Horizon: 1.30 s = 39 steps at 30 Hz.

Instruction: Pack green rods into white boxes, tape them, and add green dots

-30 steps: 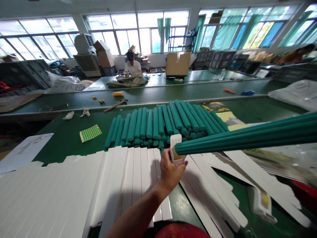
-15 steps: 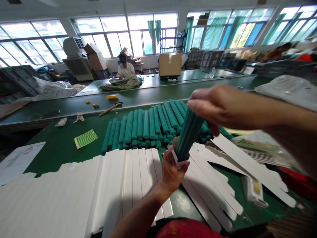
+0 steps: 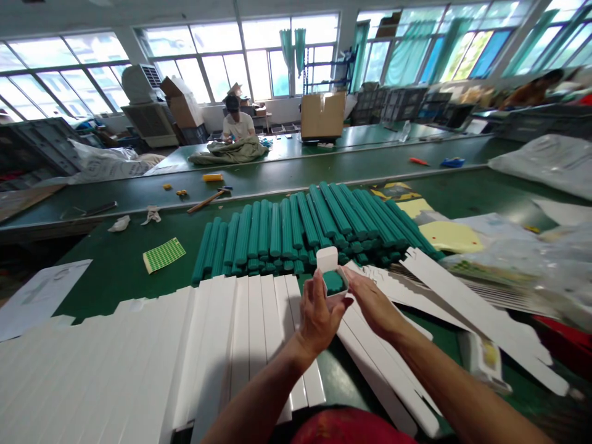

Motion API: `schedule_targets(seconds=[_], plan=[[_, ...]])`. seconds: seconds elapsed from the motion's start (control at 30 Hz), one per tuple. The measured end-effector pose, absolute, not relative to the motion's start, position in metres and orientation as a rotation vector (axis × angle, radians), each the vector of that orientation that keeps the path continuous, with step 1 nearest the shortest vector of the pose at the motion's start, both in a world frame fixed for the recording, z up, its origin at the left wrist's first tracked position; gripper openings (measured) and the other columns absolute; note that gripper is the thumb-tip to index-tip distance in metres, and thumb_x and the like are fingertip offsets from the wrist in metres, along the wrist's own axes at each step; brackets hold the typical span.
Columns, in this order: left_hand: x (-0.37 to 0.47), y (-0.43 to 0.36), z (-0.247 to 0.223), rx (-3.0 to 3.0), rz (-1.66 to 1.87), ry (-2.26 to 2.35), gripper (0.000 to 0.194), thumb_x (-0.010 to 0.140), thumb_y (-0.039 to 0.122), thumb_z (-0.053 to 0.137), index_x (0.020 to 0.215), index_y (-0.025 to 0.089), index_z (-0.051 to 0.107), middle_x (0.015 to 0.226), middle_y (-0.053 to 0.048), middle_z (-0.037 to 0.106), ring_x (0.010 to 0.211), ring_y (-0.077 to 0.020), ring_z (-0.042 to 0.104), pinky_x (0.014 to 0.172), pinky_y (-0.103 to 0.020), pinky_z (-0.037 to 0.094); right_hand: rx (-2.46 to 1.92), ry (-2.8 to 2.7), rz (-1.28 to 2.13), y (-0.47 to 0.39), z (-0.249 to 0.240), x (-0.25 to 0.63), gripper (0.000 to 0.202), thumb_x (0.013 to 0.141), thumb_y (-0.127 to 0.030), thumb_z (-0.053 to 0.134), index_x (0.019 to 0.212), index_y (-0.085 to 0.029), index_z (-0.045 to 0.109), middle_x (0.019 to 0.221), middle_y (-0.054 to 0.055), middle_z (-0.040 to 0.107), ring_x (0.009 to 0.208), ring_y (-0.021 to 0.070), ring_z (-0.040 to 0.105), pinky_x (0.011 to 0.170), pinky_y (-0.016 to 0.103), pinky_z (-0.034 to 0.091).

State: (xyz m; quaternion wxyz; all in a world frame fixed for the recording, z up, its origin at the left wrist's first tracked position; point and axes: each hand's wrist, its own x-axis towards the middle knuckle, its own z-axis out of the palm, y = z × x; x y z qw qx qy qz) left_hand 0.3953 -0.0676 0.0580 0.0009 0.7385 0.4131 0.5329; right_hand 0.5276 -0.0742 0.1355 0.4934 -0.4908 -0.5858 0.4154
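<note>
A narrow white cardboard box stands with its open end facing me and one end flap raised at the back. Inside it sits a green ribbed rod, its end level near the rim. My left hand is wrapped round the box from the left. My right hand grips the box's right side, fingers at the rim. Behind the box lies a pile of green ribbed rods. Flat white cartons lie under my right forearm, and a row of white boxes spreads to my left.
A tape dispenser is at the right. Farther back lie a hammer, a yellow-green sticker sheet and yellow sheets. A plastic bag rests at the far right. A person sits behind the far table.
The green rod has slid down into the white box. My right hand has let go of the rod's top and come down to the box's right side.
</note>
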Motion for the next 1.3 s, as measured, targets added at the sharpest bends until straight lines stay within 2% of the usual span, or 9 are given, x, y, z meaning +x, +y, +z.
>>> schedule_targets(seconds=[0.13,0.33,0.43,0.53,0.67,0.83,1.03,1.17,1.3], plan=[[0.393,-0.063,0.059,2.328,1.657,1.210,0.072,0.091,0.034,0.056,0.148,0.010,0.020,0.119,-0.021,0.058,0.107,-0.0272,0.060,0.085,-0.040,0.056,-1.104,-1.121,1.128,-0.074,0.109,0.510,0.041,0.092,-0.053,0.048,0.111,-0.023,0.067,0.122,0.007,0.065,0.120,0.0235,0.056,0.110,0.044,0.038],[0.378,-0.063,0.079,2.214,1.578,0.991,0.060,0.096,0.042,0.045,0.147,0.015,0.030,0.120,-0.018,0.051,0.101,-0.0221,0.057,0.081,-0.037,0.055,-1.053,-1.018,1.121,-0.068,0.115,0.494,0.036,0.093,-0.049,0.046,0.105,-0.021,0.066,0.111,0.005,0.069,0.110,0.0224,0.061,0.098,0.038,0.047],[0.374,-0.065,0.093,2.019,1.555,0.956,0.047,0.099,0.045,0.031,0.132,0.018,0.052,0.116,-0.014,0.053,0.106,-0.0223,0.055,0.088,-0.039,0.052,-1.013,-1.043,1.134,-0.067,0.123,0.491,0.028,0.091,-0.039,0.050,0.105,-0.021,0.066,0.108,0.004,0.069,0.105,0.0222,0.062,0.095,0.036,0.047],[0.379,-0.066,0.102,1.817,1.587,0.988,0.038,0.100,0.038,0.034,0.107,0.018,0.066,0.108,-0.011,0.056,0.108,-0.0213,0.054,0.093,-0.039,0.049,-0.988,-0.983,1.088,-0.064,0.127,0.487,0.023,0.082,-0.026,0.059,0.103,-0.023,0.067,0.102,0.001,0.070,0.097,0.0204,0.062,0.091,0.033,0.048],[0.387,-0.064,0.104,1.683,1.756,1.029,0.020,0.095,0.030,0.048,0.108,0.019,0.058,0.107,-0.009,0.056,0.103,-0.0192,0.057,0.087,-0.034,0.051,-0.957,-0.843,1.017,-0.059,0.128,0.482,0.012,0.072,-0.019,0.063,0.081,-0.023,0.070,0.086,0.002,0.070,0.085,0.0195,0.061,0.080,0.033,0.049],[0.375,-0.056,0.101,1.977,1.777,0.932,0.027,0.095,0.022,0.046,0.121,0.020,0.054,0.106,-0.009,0.059,0.100,-0.0182,0.060,0.087,-0.035,0.053,-0.789,-0.802,1.020,-0.055,0.124,0.483,0.014,0.070,-0.019,0.058,0.065,-0.021,0.071,0.085,0.005,0.068,0.082,0.0208,0.062,0.075,0.035,0.050],[0.347,-0.050,0.110,2.370,1.559,0.851,0.046,0.098,0.041,0.035,0.127,0.012,0.056,0.121,-0.019,0.059,0.114,-0.0259,0.058,0.091,-0.043,0.054,-0.725,-0.933,0.993,-0.065,0.110,0.487,0.039,0.081,-0.030,0.042,0.102,-0.019,0.073,0.115,0.009,0.069,0.115,0.0286,0.059,0.104,0.046,0.042],[0.344,-0.048,0.119,2.462,1.463,0.900,0.044,0.094,0.034,0.051,0.133,0.013,0.049,0.122,-0.018,0.062,0.116,-0.0260,0.058,0.092,-0.042,0.055,-0.770,-1.197,1.015,-0.073,0.102,0.492,0.053,0.081,-0.031,0.048,0.133,-0.021,0.055,0.141,0.006,0.053,0.134,0.0281,0.044,0.113,0.045,0.034],[0.342,-0.047,0.130,2.547,1.408,0.804,0.046,0.095,0.029,0.050,0.138,0.014,0.044,0.123,-0.019,0.061,0.117,-0.0254,0.058,0.094,-0.042,0.054,-0.857,-1.449,0.902,-0.076,0.103,0.493,0.070,0.082,-0.029,0.057,0.147,-0.023,0.032,0.151,0.008,0.039,0.137,0.0282,0.040,0.115,0.048,0.031]])
